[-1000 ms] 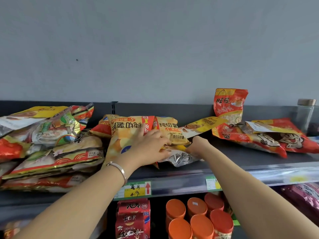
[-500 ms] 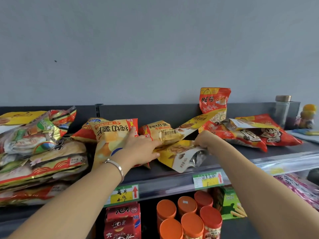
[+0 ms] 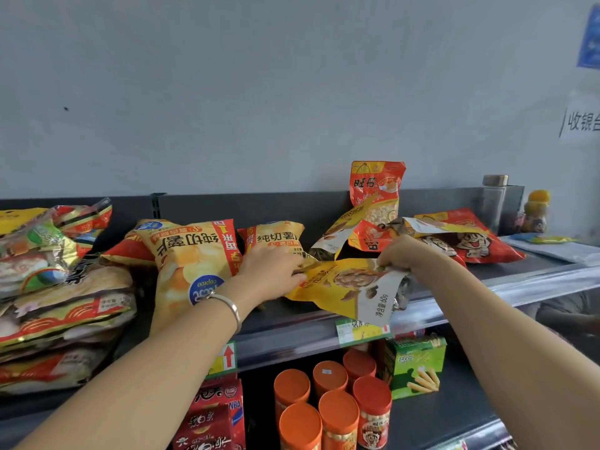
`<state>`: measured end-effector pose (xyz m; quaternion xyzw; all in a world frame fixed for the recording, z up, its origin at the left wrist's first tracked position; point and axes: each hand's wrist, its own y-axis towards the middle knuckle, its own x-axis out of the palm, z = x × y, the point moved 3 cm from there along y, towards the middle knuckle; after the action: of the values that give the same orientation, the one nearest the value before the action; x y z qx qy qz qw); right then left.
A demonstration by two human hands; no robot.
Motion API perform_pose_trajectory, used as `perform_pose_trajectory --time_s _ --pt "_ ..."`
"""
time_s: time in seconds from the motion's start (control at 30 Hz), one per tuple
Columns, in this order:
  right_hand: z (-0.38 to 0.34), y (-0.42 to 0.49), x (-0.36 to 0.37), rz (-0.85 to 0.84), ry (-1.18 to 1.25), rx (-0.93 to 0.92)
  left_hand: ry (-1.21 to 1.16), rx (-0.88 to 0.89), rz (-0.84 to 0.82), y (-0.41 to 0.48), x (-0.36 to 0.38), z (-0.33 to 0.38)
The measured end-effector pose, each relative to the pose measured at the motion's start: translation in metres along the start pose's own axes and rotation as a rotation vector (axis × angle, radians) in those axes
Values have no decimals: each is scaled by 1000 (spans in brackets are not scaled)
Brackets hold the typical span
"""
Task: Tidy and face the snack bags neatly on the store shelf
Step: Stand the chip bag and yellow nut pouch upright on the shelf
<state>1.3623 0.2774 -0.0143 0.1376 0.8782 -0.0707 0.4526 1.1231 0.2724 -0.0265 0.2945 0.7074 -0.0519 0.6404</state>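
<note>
A flat yellow snack bag (image 3: 349, 289) with a grey end lies at the front of the top shelf (image 3: 454, 306), overhanging its edge. My left hand (image 3: 271, 271) holds its left end and my right hand (image 3: 404, 253) grips its upper right corner. Left of it a big yellow chip bag (image 3: 190, 258) leans upside down, and a smaller yellow chip bag (image 3: 276, 237) lies behind my left hand. Another yellow bag (image 3: 337, 233) leans behind. An orange-red bag (image 3: 376, 193) stands upright against the back, with flat red bags (image 3: 470, 238) to its right.
A tall pile of mixed snack bags (image 3: 55, 287) fills the shelf's left end. A glass jar (image 3: 493, 203) and a small yellow bottle (image 3: 537, 211) stand at the far right. Below are orange-lidded cans (image 3: 328, 407), red boxes (image 3: 214, 414) and a green box (image 3: 418, 368).
Both hands have pulled the flat yellow bag forward and to the right, out from the chip bags, so it now overhangs the shelf edge. The view has shifted right.
</note>
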Motion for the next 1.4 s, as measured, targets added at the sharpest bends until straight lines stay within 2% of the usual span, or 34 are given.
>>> perform_pose_trajectory --time_s 0.1,0.17,0.37,0.5,0.67,0.73,0.83,0.9,0.97,1.07,1.2,1.3,1.4 --pt "4 -2 -5 10 80 -14 -226 57 -99 8 2 20" --pt "9 -1 -8 -31 85 -69 -296 53 -149 12 5 27" --pt "32 -14 -22 -109 368 -130 -685 -56 32 14 -2 22" --pt "47 -14 -40 -38 592 -86 -788 -93 73 13 -9 23" --pt "48 -16 -55 138 681 -134 -925 -129 124 18 -15 35" --pt "45 -17 -51 186 758 -146 -1119 -216 171 24 -15 36" --pt "38 -12 -41 247 876 -162 -1494 -439 222 29 -12 34" --pt "27 -9 -35 282 915 -161 -1712 -494 169 31 -12 38" --pt "12 -6 -25 281 961 -165 -1845 -470 87 31 -13 44" --pt "-13 0 -10 218 1006 -190 -1847 -501 125 34 -13 43" --pt "-29 19 2 136 957 -153 -1574 -555 408 40 -16 11" --pt "-25 35 1 339 787 -80 -1425 -570 558 45 -22 -14" --pt "-22 48 4 421 577 -6 -1417 -573 640 53 -26 -30"
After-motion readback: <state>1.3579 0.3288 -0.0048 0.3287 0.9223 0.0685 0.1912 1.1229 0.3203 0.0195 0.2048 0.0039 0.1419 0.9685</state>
